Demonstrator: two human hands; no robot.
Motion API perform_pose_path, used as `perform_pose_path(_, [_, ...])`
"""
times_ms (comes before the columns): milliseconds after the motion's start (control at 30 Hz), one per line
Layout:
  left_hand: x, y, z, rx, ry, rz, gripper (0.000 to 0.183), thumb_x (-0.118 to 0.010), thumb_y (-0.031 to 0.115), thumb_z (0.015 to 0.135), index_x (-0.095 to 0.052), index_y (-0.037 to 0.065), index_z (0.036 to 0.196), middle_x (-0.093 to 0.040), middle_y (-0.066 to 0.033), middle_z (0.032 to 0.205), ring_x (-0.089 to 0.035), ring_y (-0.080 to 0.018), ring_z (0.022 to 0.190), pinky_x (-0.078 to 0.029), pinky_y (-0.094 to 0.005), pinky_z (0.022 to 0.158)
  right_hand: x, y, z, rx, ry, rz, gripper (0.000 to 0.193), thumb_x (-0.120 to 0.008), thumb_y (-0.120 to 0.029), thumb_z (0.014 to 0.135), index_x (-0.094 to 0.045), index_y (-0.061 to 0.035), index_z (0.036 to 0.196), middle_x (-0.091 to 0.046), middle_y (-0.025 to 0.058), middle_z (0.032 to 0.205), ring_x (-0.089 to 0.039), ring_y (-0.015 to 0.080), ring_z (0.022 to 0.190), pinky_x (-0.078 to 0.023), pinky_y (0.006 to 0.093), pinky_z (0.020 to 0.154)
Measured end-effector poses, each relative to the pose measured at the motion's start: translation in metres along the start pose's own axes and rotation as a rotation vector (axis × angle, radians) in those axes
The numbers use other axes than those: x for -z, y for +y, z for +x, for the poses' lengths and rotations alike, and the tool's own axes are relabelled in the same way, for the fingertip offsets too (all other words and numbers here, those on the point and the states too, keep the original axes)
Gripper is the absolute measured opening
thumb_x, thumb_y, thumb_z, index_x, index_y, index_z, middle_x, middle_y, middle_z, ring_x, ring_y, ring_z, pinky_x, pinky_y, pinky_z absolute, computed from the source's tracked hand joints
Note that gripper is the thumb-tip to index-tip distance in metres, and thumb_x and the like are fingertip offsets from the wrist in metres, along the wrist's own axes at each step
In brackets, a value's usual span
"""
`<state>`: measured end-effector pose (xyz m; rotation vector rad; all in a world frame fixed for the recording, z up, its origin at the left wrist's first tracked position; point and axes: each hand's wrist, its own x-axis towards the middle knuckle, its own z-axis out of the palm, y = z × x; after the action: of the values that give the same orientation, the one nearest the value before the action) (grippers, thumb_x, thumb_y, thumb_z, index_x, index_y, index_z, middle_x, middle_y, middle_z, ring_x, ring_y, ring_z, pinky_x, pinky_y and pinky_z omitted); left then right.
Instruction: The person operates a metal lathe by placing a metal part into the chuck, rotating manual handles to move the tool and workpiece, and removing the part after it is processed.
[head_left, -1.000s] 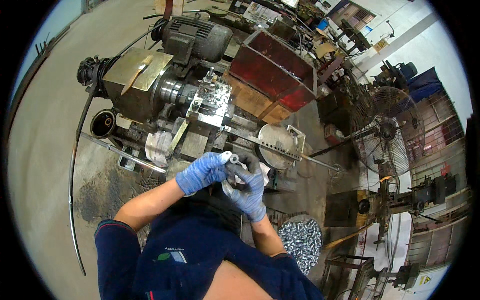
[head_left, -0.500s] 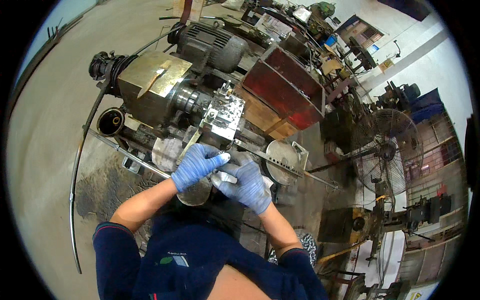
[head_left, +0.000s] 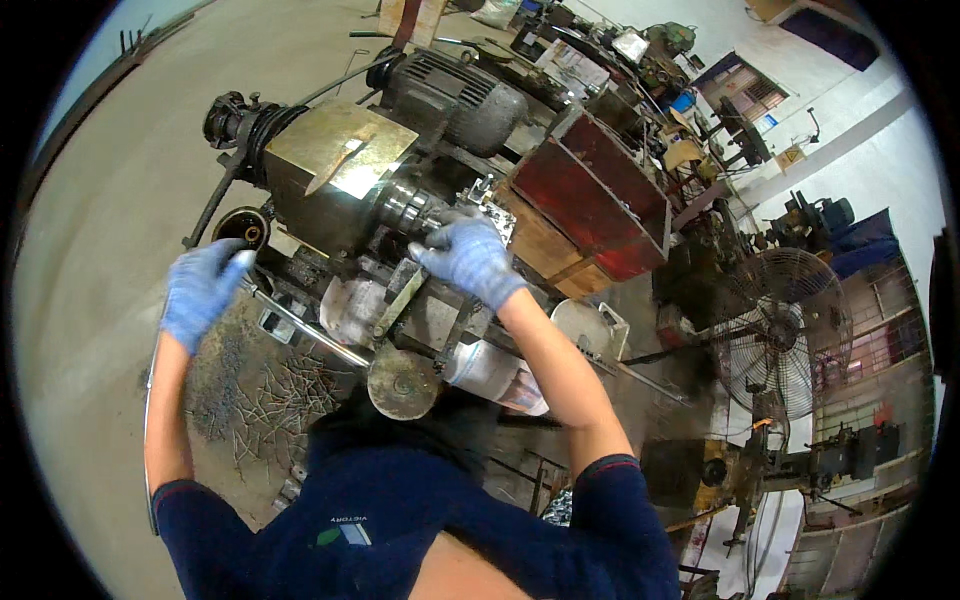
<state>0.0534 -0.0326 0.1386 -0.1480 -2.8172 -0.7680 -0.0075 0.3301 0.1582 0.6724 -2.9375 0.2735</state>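
Both my hands wear blue-grey knitted gloves and are apart. My left hand (head_left: pixel 203 292) is raised at the left, beside the round opening (head_left: pixel 243 230) on the machine and the upper end of a bright metal rod (head_left: pixel 305 325). Its thumb and fingers are apart, with nothing visible between them. My right hand (head_left: pixel 470 258) reaches over the machine to the shiny spindle chuck (head_left: pixel 404 208), fingers curled toward the thumb. Motion blurs it, and whatever its fingertips pinch is too small to make out. The metal tool block (head_left: pixel 495 212) behind it is partly covered by the hand.
A ribbed motor (head_left: pixel 455 100) and a red metal box (head_left: pixel 590 185) stand beyond the machine. A round metal disc (head_left: pixel 402 385) sits near my body. Thin metal scraps (head_left: pixel 285 405) litter the floor. A large fan (head_left: pixel 782 330) stands to the right.
My hands, which were together in front of the tool block, have separated. The left moved left toward the round opening; the right moved up to the chuck. The view has shifted slightly.
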Motion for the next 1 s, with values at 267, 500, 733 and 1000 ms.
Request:
perform_pose_path(267, [0.012,-0.143,-0.077,0.503,-0.144,0.239,0.047,-0.053,0.048,0.086,-0.063,0.007,0.105,-0.065,-0.0178,0.089,-0.062,-0.0346,0.089,-0.047,-0.0442,0.079,-0.036,0.025,0.041,-0.137,-0.231,0.109,0.055,-0.059,-0.057,0.074,-0.071,-0.0040,0.076,-0.066,0.0194,0.077,-0.063,0.0342,0.078,-0.047,0.0415,0.079])
perform_pose_path(500, [-0.015,-0.167,-0.082,0.488,-0.070,0.353,0.057,-0.054,0.051,0.085,-0.057,0.003,0.116,-0.062,-0.0225,0.102,-0.059,-0.0379,0.096,-0.046,-0.0444,0.083,-0.032,0.024,0.040,-0.207,-0.193,0.206,0.046,-0.065,-0.052,0.071,-0.071,-0.0074,0.082,-0.066,0.0174,0.079,-0.064,0.0323,0.078,-0.049,0.0398,0.077])
perform_pose_path(733, [-0.006,-0.157,-0.096,0.517,-0.074,0.318,0.056,-0.057,0.048,0.083,-0.057,0.002,0.116,-0.062,-0.0229,0.102,-0.058,-0.0380,0.097,-0.045,-0.0442,0.084,-0.032,0.025,0.042,-0.167,-0.232,0.310,0.045,-0.066,-0.050,0.072,-0.071,-0.0106,0.091,-0.067,0.0168,0.089,-0.063,0.0319,0.084,-0.048,0.0384,0.079])
perform_pose_path(1000, [0.011,-0.146,-0.124,0.627,-0.139,0.245,0.038,-0.059,0.041,0.083,-0.062,0.006,0.098,-0.063,-0.0207,0.093,-0.059,-0.0388,0.090,-0.046,-0.0459,0.078,-0.020,0.011,0.060,-0.137,-0.233,0.159,0.050,-0.073,-0.048,0.068,-0.069,-0.0013,0.086,-0.067,0.0181,0.078,-0.066,0.0283,0.073,-0.050,0.0359,0.072])
